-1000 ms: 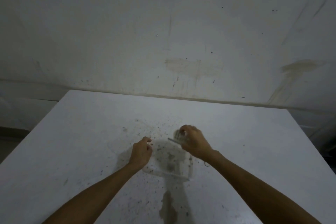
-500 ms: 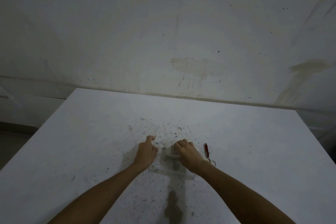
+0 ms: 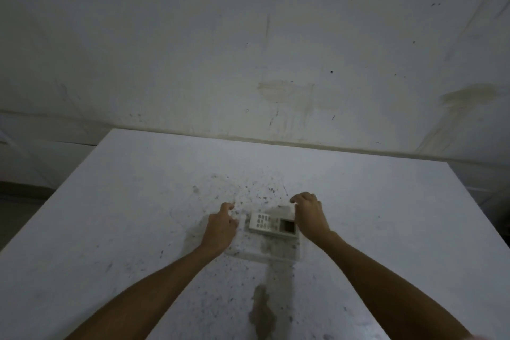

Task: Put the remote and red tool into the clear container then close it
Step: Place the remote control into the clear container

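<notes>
A white remote (image 3: 272, 225) with grey buttons and a small dark screen lies flat inside the clear container (image 3: 265, 256), a shallow see-through box in the middle of the table. My left hand (image 3: 220, 226) grips the container's left wall, thumb and forefinger slightly apart. My right hand (image 3: 310, 215) is just right of the remote, over the container's right edge, with its fingers curled downward. The red tool is not visible; the spot where it lay is under my right hand. I see no lid.
The white table (image 3: 124, 215) is speckled with dark crumbs around the container, and a dark stain (image 3: 262, 309) lies near the front. A stained wall (image 3: 276, 63) stands right behind the table's far edge. The table's left edge drops to a dark floor.
My right hand brought the remote down into the container, let it go and moved right, covering the red tool. My left hand stayed at the container's left side.
</notes>
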